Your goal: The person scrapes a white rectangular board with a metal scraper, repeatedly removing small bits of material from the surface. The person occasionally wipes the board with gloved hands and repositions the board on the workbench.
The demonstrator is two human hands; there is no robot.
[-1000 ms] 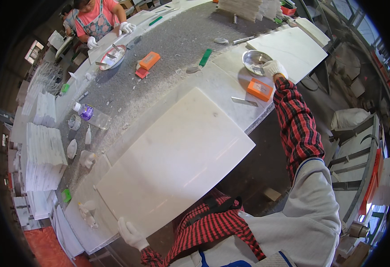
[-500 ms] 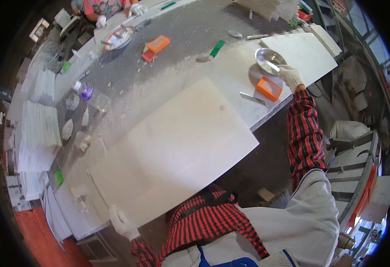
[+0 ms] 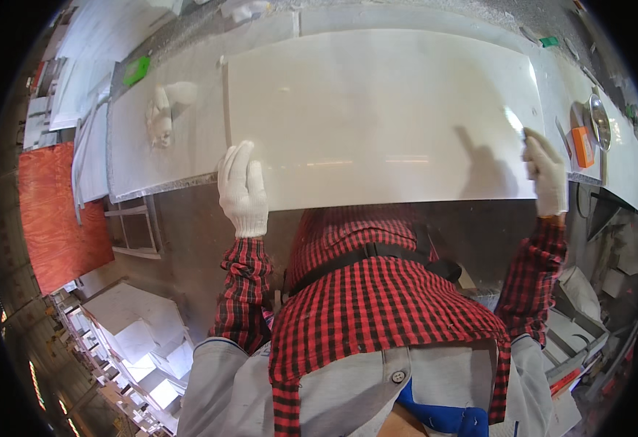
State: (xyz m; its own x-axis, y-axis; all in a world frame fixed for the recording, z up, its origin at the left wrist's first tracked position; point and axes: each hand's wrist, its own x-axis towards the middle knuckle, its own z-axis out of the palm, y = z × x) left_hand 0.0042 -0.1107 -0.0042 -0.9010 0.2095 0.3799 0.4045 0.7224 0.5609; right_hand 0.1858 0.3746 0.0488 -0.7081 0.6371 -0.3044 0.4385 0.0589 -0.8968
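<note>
A large, smooth cream-white slab (image 3: 377, 116) lies on the worktable in front of me, its near edge facing my body. My left hand (image 3: 243, 191), in a white knitted glove, is at the slab's near left corner, with its fingers stretched out along the edge. By the right edge is my right hand (image 3: 547, 173), also gloved and slightly blurred, its fingers apart and a shadow falling on the slab. Neither hand visibly grips anything; whether the right one touches the slab is unclear.
Right of the slab are an orange box (image 3: 582, 147) and a metal bowl (image 3: 600, 122). A crumpled white glove-like item (image 3: 160, 116) and a bright green piece (image 3: 136, 71) are on the left. A reddish board (image 3: 64, 211) stands beyond the table's left end.
My right hand has left the metal bowl and come to the slab's right edge. The view has turned, so the slab now appears square to me. My left hand stays near its corner.
</note>
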